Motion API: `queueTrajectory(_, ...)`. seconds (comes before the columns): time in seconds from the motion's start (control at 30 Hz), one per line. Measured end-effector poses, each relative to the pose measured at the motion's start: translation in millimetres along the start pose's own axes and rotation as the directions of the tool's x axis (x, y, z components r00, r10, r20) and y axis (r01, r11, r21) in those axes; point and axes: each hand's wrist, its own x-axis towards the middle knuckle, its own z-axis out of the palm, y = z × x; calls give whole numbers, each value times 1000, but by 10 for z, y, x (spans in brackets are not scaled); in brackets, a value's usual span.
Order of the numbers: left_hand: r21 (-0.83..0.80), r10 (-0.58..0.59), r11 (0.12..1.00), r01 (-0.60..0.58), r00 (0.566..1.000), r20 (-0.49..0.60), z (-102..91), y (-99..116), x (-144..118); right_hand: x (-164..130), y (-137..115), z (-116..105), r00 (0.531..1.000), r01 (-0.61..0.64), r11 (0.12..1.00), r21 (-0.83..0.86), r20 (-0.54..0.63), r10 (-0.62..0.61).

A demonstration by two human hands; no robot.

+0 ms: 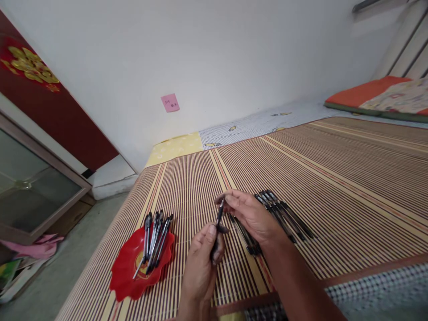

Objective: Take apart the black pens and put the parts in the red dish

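Note:
My left hand (203,254) is closed around the barrel of a black pen (220,213), which stands tilted with its silvery tip upward. At that tip, the thumb and fingers of my right hand (247,211) are pinched together; whether a small part is between them is hidden. Under my right wrist lie several black pens (249,243), partly covered by the hand. Just right of it, more capped black pens (284,214) lie side by side in a slanted row. To the left, a red scalloped dish (125,256) holds several clear-barrelled pens (155,240) and a thin refill-like stick.
Everything rests on a striped bamboo mat (187,187) over a bed. Folded orange bedding (364,91) is at the far right. A white wall (214,58) with a pink note (170,102) rises behind. The bed's left edge drops to a grey floor (90,236) beside a glass-fronted cabinet (36,183).

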Motion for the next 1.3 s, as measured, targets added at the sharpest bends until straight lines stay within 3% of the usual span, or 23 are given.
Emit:
queueTrajectory(0.33,1,-9,1000,9,1000,2,-25,-27,6,-1,9,-13,1000,-11,1000,-27,-4,10)
queueTrajectory(0.67,15,14,1000,-13,994,-111,-50,-90,58,-7,-9,-7,999,32,994,-101,-20,-34)
queueTrajectory(0.97,207,59,978,-36,992,-108,-40,-28,33,2,-1,2,997,72,975,-208,-6,-75)
queueTrajectory(1.07,247,111,967,-65,978,-179,-96,23,45,30,50,-5,995,90,949,-303,-2,-95)
queueTrajectory(1.13,253,145,964,-78,956,-257,-167,56,58,49,126,-24,996,70,851,-521,-18,-93)
queueTrajectory(1.17,248,159,965,-87,944,-290,-205,72,63,57,177,-33,996,40,743,-668,-31,-82)
queueTrajectory(1.23,222,178,969,-108,929,-324,-270,99,68,68,300,-34,998,-33,388,-921,-50,-35)
queueTrajectory(1.3,188,185,974,-128,925,-331,-308,114,70,73,427,-6,998,-65,69,-995,-64,29)
